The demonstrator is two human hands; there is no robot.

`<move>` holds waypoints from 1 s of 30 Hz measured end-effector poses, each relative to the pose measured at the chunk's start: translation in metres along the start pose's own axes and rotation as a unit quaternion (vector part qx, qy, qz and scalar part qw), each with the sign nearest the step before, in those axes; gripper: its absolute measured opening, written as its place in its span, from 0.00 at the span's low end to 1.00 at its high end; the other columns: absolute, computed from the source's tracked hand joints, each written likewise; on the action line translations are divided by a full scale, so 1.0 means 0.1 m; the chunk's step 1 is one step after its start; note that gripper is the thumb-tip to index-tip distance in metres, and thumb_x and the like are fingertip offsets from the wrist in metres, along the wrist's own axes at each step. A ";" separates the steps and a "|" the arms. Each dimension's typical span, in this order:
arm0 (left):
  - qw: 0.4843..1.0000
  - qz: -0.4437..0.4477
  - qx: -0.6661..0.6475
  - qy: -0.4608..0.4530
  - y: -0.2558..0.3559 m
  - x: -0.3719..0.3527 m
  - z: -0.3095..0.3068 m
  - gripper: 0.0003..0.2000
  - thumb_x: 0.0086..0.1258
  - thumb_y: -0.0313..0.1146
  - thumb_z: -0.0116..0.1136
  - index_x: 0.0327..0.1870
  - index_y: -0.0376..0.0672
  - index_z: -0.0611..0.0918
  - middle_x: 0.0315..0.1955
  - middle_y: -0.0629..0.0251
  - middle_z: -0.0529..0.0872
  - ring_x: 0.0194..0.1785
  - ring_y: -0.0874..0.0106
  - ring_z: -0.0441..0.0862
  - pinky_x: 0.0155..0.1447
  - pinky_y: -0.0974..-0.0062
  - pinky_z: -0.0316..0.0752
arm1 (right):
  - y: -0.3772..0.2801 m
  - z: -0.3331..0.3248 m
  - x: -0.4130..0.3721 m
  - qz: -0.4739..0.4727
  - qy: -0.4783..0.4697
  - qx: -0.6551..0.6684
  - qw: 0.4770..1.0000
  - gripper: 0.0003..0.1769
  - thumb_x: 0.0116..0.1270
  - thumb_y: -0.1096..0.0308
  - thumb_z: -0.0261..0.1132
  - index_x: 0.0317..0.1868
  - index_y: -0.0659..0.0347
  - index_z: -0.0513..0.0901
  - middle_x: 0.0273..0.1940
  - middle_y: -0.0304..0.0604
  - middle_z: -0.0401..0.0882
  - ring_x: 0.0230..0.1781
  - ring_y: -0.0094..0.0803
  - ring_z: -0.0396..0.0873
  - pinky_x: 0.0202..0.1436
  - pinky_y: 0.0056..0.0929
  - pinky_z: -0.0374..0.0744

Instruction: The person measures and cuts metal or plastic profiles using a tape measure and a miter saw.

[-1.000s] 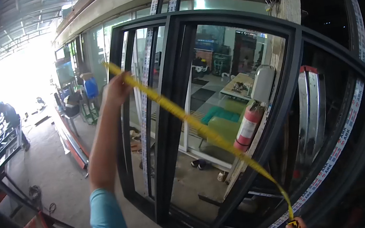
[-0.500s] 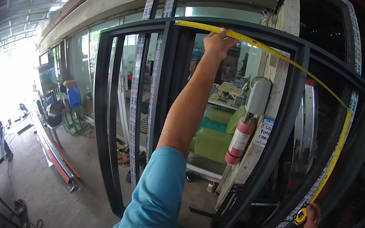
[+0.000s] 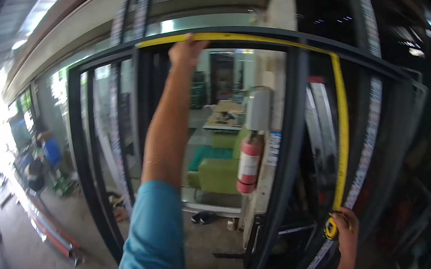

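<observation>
A yellow tape measure blade runs along the top rail of a dark metal frame, then bends sharply down at the right. My left hand pinches the blade against the top rail, a little right of the blade's end. Low on the right, my right hand holds the yellow and black tape case, from which the blade rises. The image is slightly blurred.
Behind the frame are a red fire extinguisher on a post, a green armchair and a table. Long metal profiles lie on the floor at left. More dark frames stand at right.
The view has turned right, so the frame appears further left. My right hand has risen with the tape case, and the blade now bends more sharply. My left hand stays at the top rail.
</observation>
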State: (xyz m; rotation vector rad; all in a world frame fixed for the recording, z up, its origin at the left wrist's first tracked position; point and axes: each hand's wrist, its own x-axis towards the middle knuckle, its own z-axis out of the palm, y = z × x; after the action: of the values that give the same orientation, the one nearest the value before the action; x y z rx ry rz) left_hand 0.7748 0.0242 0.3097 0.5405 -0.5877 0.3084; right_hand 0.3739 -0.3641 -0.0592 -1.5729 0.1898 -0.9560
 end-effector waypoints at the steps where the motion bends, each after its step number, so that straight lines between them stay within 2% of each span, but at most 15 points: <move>1: 1.000 0.010 -0.020 -0.004 0.01 -0.06 0.06 0.15 0.80 0.30 0.55 0.57 0.24 0.74 0.53 0.41 0.82 0.55 0.44 0.85 0.57 0.57 0.90 | -0.05 -0.03 0.01 -0.004 -0.033 -0.022 0.999 0.16 0.63 0.68 0.74 0.48 0.68 0.83 0.38 0.42 0.84 0.38 0.28 0.83 0.44 0.26 0.79; 2: 1.000 0.011 0.003 0.006 0.02 -0.03 0.05 0.16 0.79 0.29 0.55 0.58 0.24 0.73 0.52 0.42 0.82 0.54 0.44 0.85 0.57 0.56 0.90 | -0.12 -0.01 0.00 0.009 -0.036 -0.011 0.999 0.15 0.63 0.68 0.74 0.47 0.68 0.83 0.37 0.42 0.84 0.38 0.27 0.83 0.44 0.26 0.79; 3: 0.999 0.018 0.013 0.029 0.02 -0.02 0.09 0.13 0.78 0.25 0.55 0.57 0.26 0.74 0.49 0.43 0.82 0.48 0.48 0.88 0.50 0.56 0.93 | -0.18 0.03 -0.01 0.022 -0.045 0.002 0.999 0.15 0.63 0.68 0.74 0.45 0.68 0.84 0.37 0.42 0.85 0.38 0.27 0.83 0.43 0.25 0.79; 4: 0.998 0.031 0.027 0.038 0.02 -0.06 0.12 0.12 0.78 0.24 0.55 0.56 0.25 0.74 0.50 0.42 0.81 0.46 0.49 0.88 0.49 0.58 0.93 | -0.21 0.05 -0.02 0.032 -0.040 -0.003 0.999 0.15 0.63 0.68 0.74 0.45 0.67 0.84 0.36 0.41 0.85 0.37 0.25 0.83 0.42 0.25 0.78; 13: 0.998 0.039 0.042 0.039 0.07 -0.08 0.13 0.13 0.78 0.24 0.54 0.53 0.19 0.73 0.46 0.42 0.82 0.44 0.49 0.89 0.48 0.59 0.94 | -0.19 0.06 0.07 0.039 -0.067 -0.002 0.997 0.16 0.63 0.65 0.75 0.45 0.67 0.84 0.33 0.40 0.84 0.33 0.23 0.83 0.38 0.23 0.77; 17: 0.997 0.041 0.059 0.027 0.09 -0.06 0.12 0.13 0.78 0.24 0.54 0.52 0.20 0.73 0.43 0.43 0.83 0.43 0.50 0.89 0.47 0.62 0.94 | -0.15 0.04 0.08 0.037 -0.084 -0.005 0.996 0.16 0.63 0.64 0.75 0.44 0.67 0.84 0.33 0.39 0.84 0.34 0.24 0.83 0.38 0.24 0.78; 30: 0.997 0.042 0.062 0.027 0.08 -0.05 0.11 0.12 0.78 0.23 0.54 0.52 0.21 0.72 0.44 0.43 0.83 0.42 0.50 0.89 0.46 0.63 0.94 | -0.12 -0.03 0.06 0.032 -0.097 -0.002 0.995 0.15 0.65 0.65 0.76 0.44 0.66 0.84 0.33 0.38 0.85 0.32 0.22 0.83 0.36 0.21 0.78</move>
State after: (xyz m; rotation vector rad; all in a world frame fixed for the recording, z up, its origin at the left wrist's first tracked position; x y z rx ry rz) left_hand 0.7623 0.0240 0.3174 0.6256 -0.5414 0.4397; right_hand 0.3707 -0.3671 -0.0458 -1.6427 0.1058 -0.7476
